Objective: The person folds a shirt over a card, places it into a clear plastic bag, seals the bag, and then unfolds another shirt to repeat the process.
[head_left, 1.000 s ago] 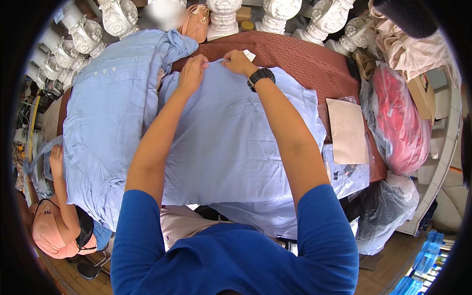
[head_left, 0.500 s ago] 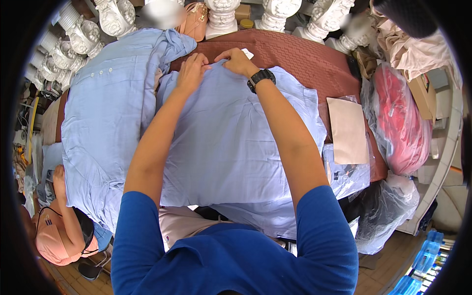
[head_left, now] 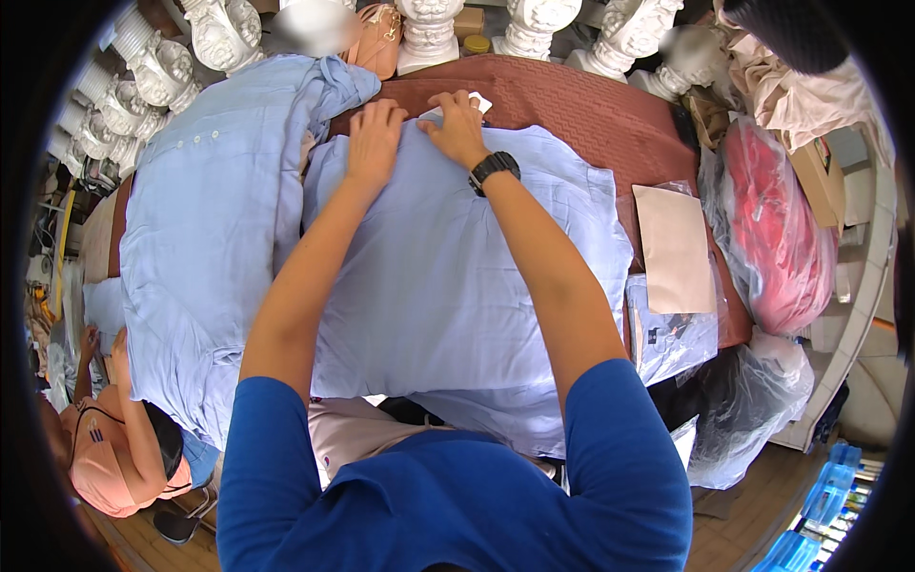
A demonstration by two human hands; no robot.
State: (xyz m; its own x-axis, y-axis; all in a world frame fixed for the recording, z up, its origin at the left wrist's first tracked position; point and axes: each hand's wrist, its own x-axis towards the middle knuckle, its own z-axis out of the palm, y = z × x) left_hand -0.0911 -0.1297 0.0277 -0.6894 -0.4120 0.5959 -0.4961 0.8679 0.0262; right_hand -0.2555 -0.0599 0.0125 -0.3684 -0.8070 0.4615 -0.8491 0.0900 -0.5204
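Note:
A light blue shirt (head_left: 438, 276) lies spread in front of me, its near part hanging over the table's near edge. At its far edge my left hand (head_left: 375, 143) rests on the cloth, fingers stretched forward and holding nothing. Just to the right, my right hand (head_left: 459, 132) has its fingers apart, near the shirt's far edge. A small white object (head_left: 481, 103), its kind unclear, is partly hidden behind the right fingers. On the left lies a pile of similar light blue shirts (head_left: 205, 219), with a row of buttons showing on the top one.
The table has a brown-red patterned cover (head_left: 572, 95). To the right lie a beige card (head_left: 673, 250) and a bagged blue garment (head_left: 672, 329). White balusters (head_left: 429, 33) and a tan handbag (head_left: 376, 40) line the far side. A person in a peach top (head_left: 110, 458) is at lower left.
My hands have parted from a pinch at the shirt's far edge and the fingers have spread. The right hand has shifted slightly left. The far edge now lies flatter.

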